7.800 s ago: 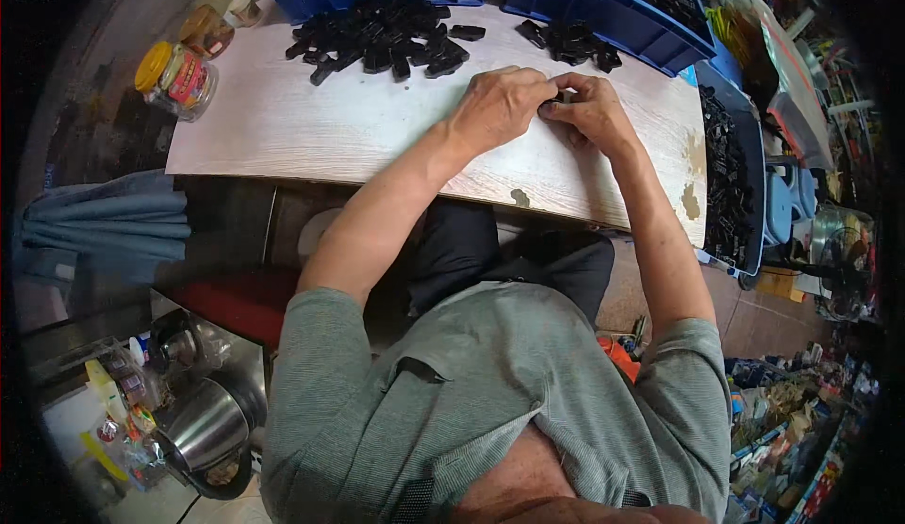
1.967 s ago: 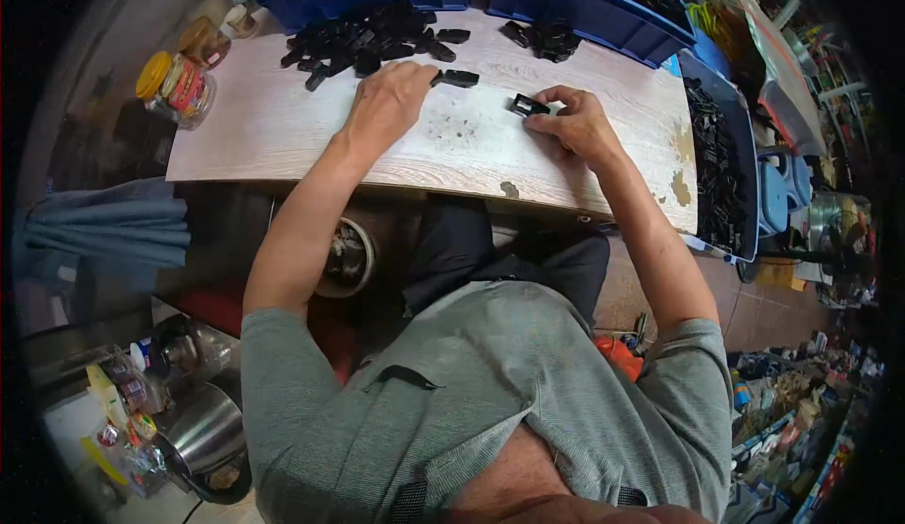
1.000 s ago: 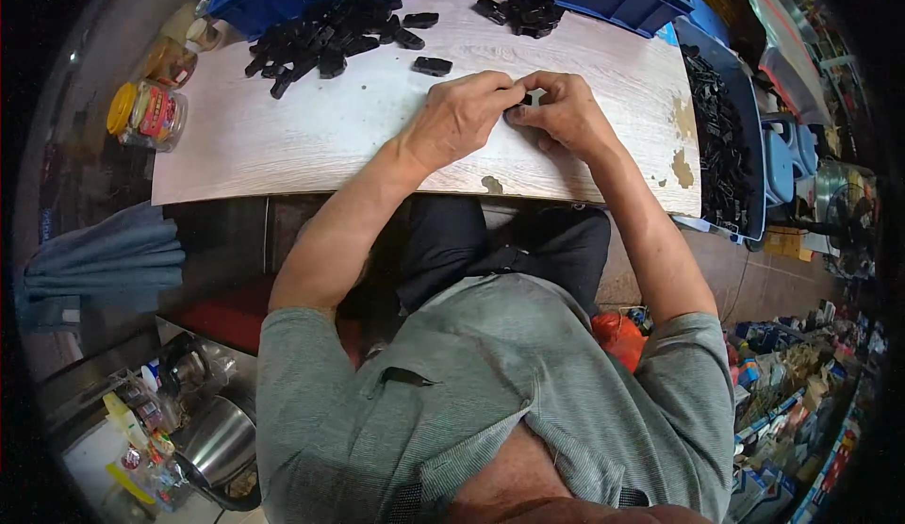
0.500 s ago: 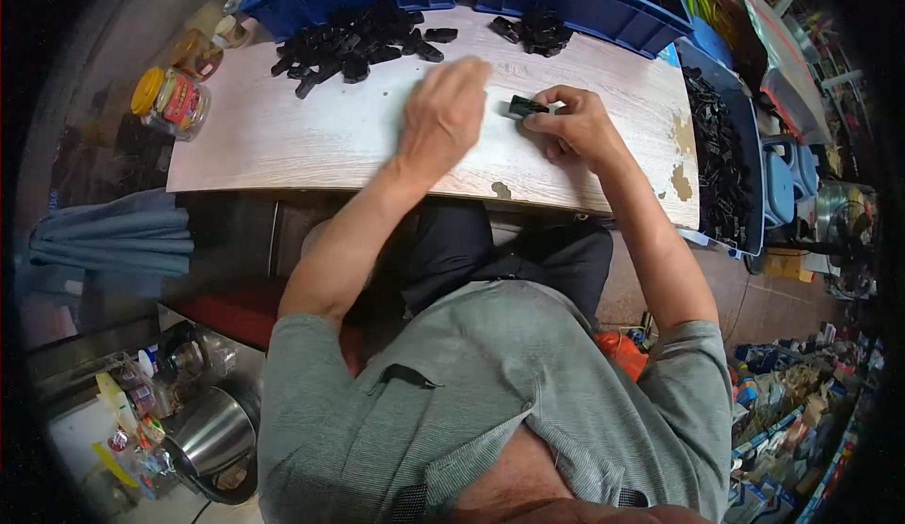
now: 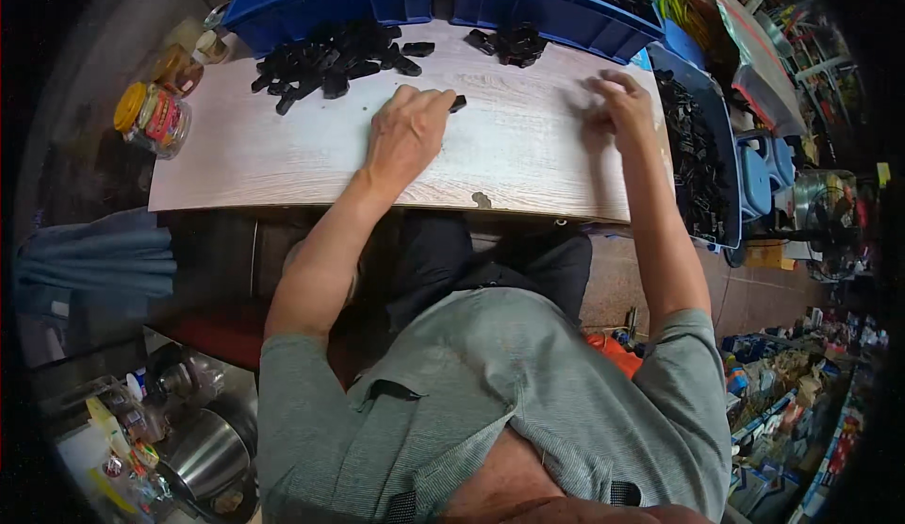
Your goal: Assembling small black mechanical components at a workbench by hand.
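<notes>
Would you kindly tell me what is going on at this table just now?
A person at a pale table is handling small black parts. The left hand is at one black part, which pokes out past its fingers; how firmly it is gripped is unclear. The right hand, blurred, is over the table's right side with nothing visible in it. A larger heap and a smaller cluster of similar parts lie before two blue bins.
</notes>
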A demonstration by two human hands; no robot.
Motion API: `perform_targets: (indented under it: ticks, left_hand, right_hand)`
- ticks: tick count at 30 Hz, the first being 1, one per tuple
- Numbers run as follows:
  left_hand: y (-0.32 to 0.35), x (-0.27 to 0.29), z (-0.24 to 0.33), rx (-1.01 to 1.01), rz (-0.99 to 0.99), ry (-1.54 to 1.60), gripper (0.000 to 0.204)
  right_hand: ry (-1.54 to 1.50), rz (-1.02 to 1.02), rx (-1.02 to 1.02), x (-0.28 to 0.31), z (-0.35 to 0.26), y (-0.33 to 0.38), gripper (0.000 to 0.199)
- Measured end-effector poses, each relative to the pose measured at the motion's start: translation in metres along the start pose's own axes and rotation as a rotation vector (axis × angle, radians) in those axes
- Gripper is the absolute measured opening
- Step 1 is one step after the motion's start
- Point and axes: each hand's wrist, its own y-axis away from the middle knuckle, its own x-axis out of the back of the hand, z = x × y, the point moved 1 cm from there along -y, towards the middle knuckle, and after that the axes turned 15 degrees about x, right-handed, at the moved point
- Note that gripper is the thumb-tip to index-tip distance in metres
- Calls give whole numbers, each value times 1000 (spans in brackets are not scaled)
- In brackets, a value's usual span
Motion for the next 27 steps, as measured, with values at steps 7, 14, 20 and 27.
perform_targets:
  ticks: [7,14,20,27]
  left_hand:
    - [0,3,3,52,-84,-5,24]
    - [-1,1,1,77,-80,12,25]
    - [-1,0,0,47,-12,70,21]
    - [1,1,-2,107,-29,92,21]
  right_hand:
    - [161,-271,183,-72,18,-27,50]
    - [488,-253,417,-87,28,-40,44]
    - [413,-350,326,-82,18,-32,23]
    - [241,-409,122,-72,-3,1,18]
